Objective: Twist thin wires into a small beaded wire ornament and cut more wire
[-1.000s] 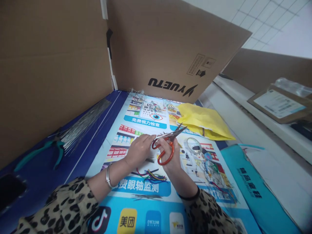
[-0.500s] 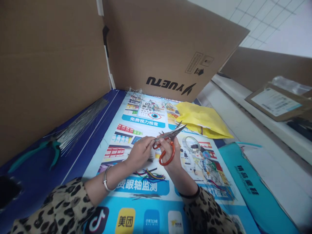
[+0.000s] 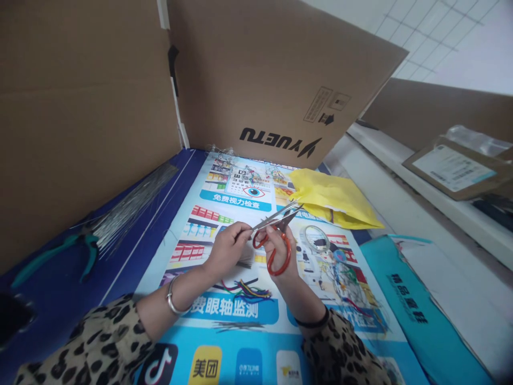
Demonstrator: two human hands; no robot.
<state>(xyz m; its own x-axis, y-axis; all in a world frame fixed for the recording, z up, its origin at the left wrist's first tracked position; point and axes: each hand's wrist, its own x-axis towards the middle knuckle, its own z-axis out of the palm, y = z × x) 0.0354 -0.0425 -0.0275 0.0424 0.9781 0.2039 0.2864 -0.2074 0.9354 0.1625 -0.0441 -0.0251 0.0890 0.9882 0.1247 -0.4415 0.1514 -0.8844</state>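
Note:
Pinched in my left hand (image 3: 229,248) is a small bundle of thin grey wires (image 3: 272,216), its far ends pointing up and to the right. My right hand (image 3: 282,256) grips scissors (image 3: 285,261) with orange-red handles, the blades apart and beside the wires. Whether the blades touch the wires I cannot tell. Below my hands several coloured wires (image 3: 252,290) lie on the printed sheet (image 3: 172,331). Nearer me is a row of short grey wire pieces (image 3: 238,325). More short grey pieces show partly between my wrists.
On the left lie long metal wires (image 3: 132,206) and teal-handled pliers (image 3: 60,254). A yellow bag (image 3: 332,198), a tape roll (image 3: 316,238) and tangled wires (image 3: 344,278) are right of my hands. Cardboard walls (image 3: 272,69) stand behind; a teal bag (image 3: 417,299) lies far right.
The wire bundle now lies more to the left of the scissor blades, separated from them in view. My right hand and the scissors have turned slightly and shifted a little right.

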